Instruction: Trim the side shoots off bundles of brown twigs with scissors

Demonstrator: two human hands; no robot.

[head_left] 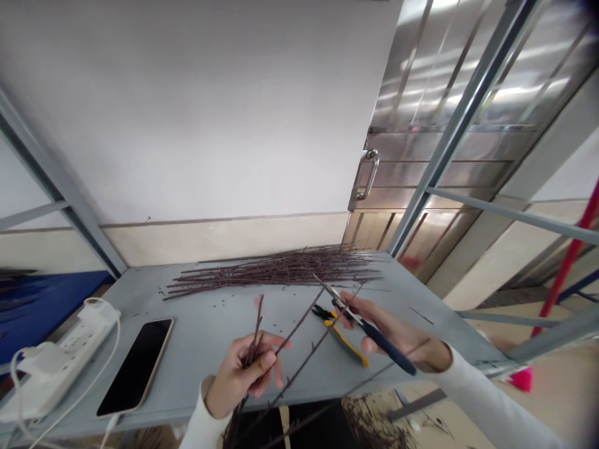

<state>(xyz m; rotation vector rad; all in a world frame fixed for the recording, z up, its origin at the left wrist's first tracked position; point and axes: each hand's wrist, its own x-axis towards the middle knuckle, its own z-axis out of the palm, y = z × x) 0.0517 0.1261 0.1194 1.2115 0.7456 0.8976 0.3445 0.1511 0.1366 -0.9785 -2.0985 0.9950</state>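
My left hand (250, 368) is closed round a small bunch of thin dark brown twigs (257, 324) above the front edge of the grey shelf (206, 337). Long side-branched twigs (304, 362) slant from near that hand up towards the right. Closed on the dark blue handle of a pair of pruning shears (388, 347), my right hand (384, 324) holds them with the blades pointing up and left, near the twig tips. Whether the blades touch a twig, I cannot tell. Below them lie yellow-handled pliers (346, 346) with black jaws.
A large pile of twigs (281, 267) lies along the shelf's back. At left are a black-screened phone (136, 365) and a white power strip (65, 365) with cables. Metal posts (461, 118) frame the shelf's sides. More twigs (374, 424) lie below the front edge.
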